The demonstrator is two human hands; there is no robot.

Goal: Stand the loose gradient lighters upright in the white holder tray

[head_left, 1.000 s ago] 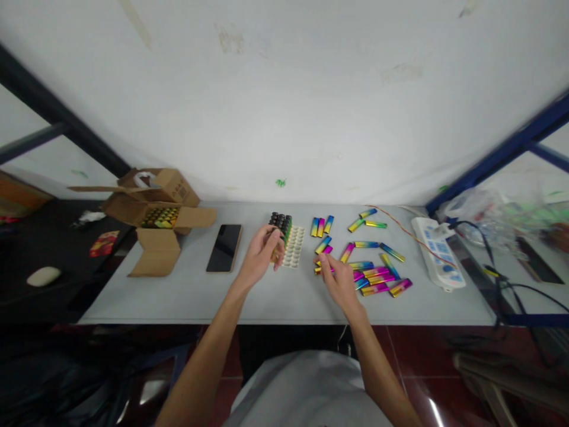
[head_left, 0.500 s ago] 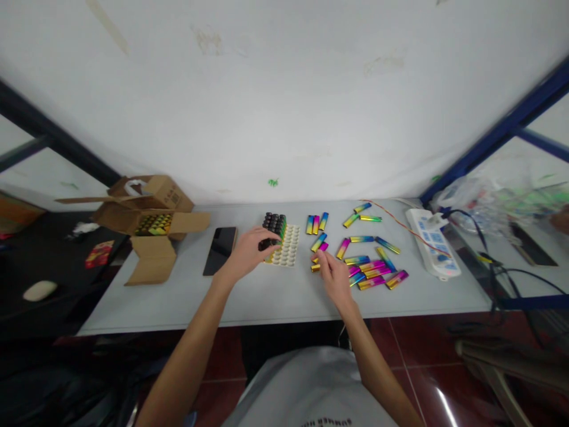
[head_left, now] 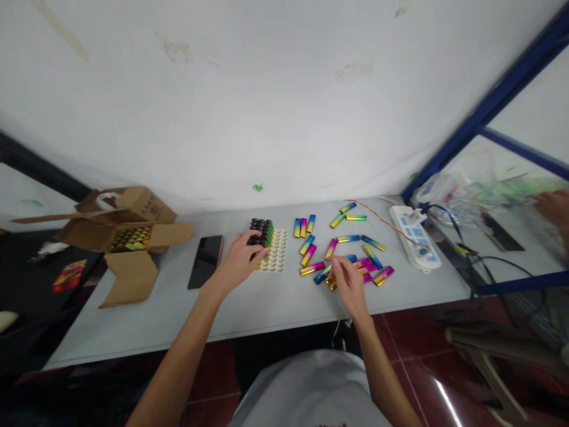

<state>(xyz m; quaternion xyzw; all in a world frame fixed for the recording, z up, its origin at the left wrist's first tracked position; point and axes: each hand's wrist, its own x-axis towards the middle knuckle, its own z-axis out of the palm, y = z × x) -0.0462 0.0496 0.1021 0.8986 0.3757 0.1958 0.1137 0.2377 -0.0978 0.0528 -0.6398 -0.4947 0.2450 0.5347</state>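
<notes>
My left hand is at the cream tray with rows of round pockets. Its thumb and fingers are closed around a dark-ended tube at the front of a block of upright black-topped tubes, which fills the tray's left side. The fingers partly cover this tube. Over the near edge of a pile of shiny gradient tubes, my right hand has thumb and forefinger pinched together. What they hold, if anything, cannot be made out. Separate tubes in blue-yellow and pink-yellow lie between the tray and that hand.
A black phone lies left of the tray. Farther left stands an open cardboard box with yellow-green tubes inside. At right are a white power strip, cables and a blue frame. Another person's hand shows at the far right.
My left hand has lowered the dark-ended tube to the front of the block. My right hand has moved right, from the loose tubes to the pile. The view has shifted slightly.
</notes>
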